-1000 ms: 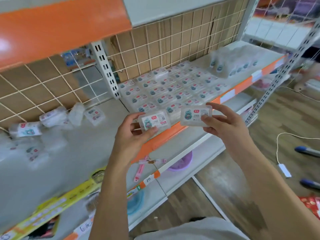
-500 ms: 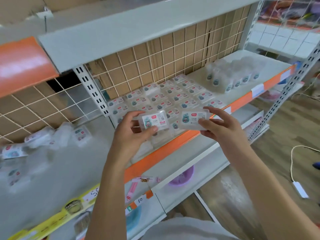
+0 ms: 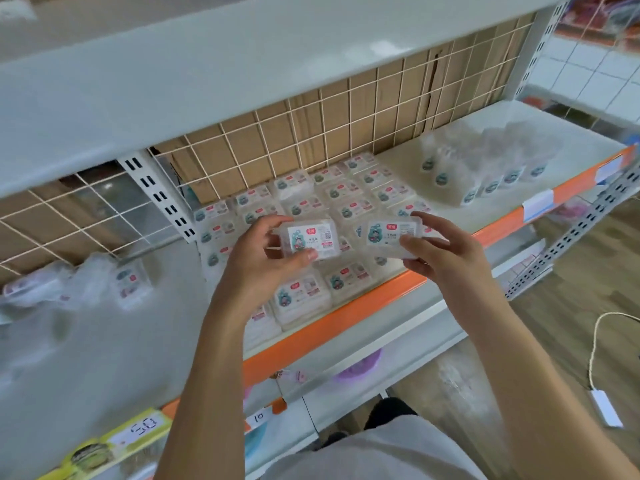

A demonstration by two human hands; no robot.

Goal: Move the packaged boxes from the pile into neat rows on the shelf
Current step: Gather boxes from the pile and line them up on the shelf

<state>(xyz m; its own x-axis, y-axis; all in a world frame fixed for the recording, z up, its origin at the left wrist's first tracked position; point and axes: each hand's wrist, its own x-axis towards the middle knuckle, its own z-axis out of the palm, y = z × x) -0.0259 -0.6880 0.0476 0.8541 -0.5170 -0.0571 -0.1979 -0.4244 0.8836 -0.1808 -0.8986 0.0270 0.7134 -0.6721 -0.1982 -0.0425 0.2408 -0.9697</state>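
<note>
You see clear boxes (image 3: 313,239) with white labels carrying a teal figure and a red mark. The shelf (image 3: 485,161) is pale grey-white with an orange front strip (image 3: 346,310). Behind it, a cream wire grid (image 3: 311,133) crosses brown cardboard (image 3: 394,98). The floor (image 3: 571,289) is wood-grained brown.

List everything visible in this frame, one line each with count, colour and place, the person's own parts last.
held boxes: two, clear with white labels, one in each hand, above the rows
rows of boxes: many, clear and white, flat on the middle shelf
pile of boxes: several, clear, blurred, left on the shelf
bagged bottles: a cluster, clear, right on the shelf
shelf: grey, orange front edge
wire grid: cream, behind the shelf, cardboard behind it
cable: one, white, on the wooden floor
left hand: grips the left box
right hand: grips the right box
</note>
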